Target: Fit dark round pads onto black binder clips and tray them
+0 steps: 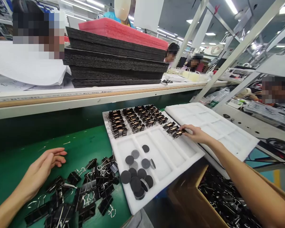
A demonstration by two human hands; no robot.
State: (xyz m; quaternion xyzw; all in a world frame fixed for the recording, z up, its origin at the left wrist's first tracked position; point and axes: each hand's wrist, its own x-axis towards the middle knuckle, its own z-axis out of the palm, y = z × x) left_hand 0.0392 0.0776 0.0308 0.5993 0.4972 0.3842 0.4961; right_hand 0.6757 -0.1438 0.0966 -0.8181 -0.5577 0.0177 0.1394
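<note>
My right hand [194,133] reaches to the right part of a white foam tray [167,152], its fingers closed on a black binder clip [179,133] at the end of a short row. Rows of similar clips [137,118] fill the tray's far compartments. In the near left compartment lie several dark round discs [135,180]. Above the green table, my left hand [46,163] is held with its fingers slightly bent and apart, nothing in it. Near it, a loose pile of large black binder clips [85,193] lies left of the tray.
A second white foam tray [211,126] lies to the right. Below it stands a cardboard box [192,190] full of black clips. Black and red foam sheets [118,60] are stacked on the shelf [97,96]. Other people sit beyond and at the right.
</note>
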